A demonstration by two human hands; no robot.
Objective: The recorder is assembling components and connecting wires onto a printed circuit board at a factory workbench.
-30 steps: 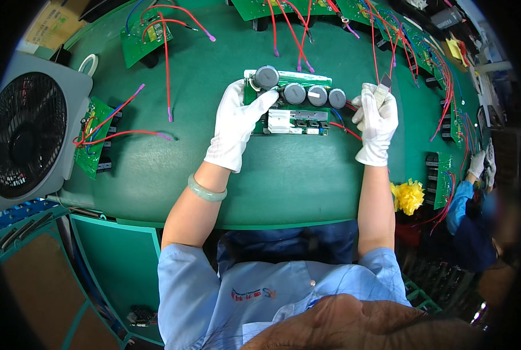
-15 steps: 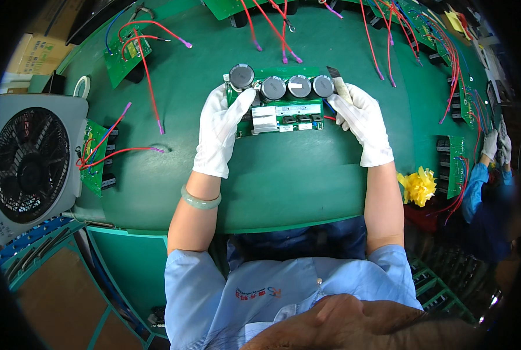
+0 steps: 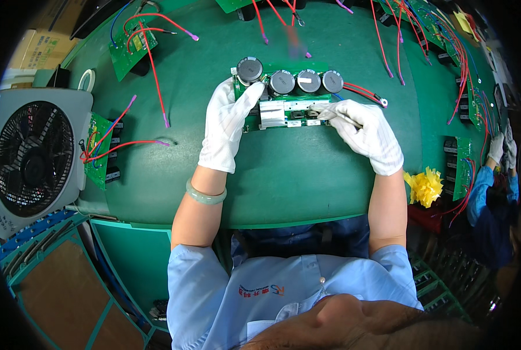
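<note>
In front of me is a green circuit board (image 3: 318,69) with several large dark round capacitors (image 3: 282,83) along its far side. A silver heatsink (image 3: 271,113) and small black parts sit on its near side. My left hand (image 3: 228,119), in a white glove, is closed on the board's left end, thumb beside the leftmost capacitor. My right hand (image 3: 365,131), also gloved, is closed around a slim greyish tool (image 3: 346,118). Its front end is over the small parts at the board's near right; fingers partly hide it, and its kind is unclear. Red leads (image 3: 362,91) stick out from the board's right end.
A box fan (image 3: 34,157) stands at the left. Other wired boards (image 3: 97,149) lie around the green table (image 3: 283,186). A yellow crumpled bundle (image 3: 425,187) sits at the right edge. Beyond it, another person's gloved hands (image 3: 496,149) are at work.
My right hand has moved from the capacitors at the board's right end down to its near right parts, turning the tool inward. The board's red leads now show; my left hand keeps its hold.
</note>
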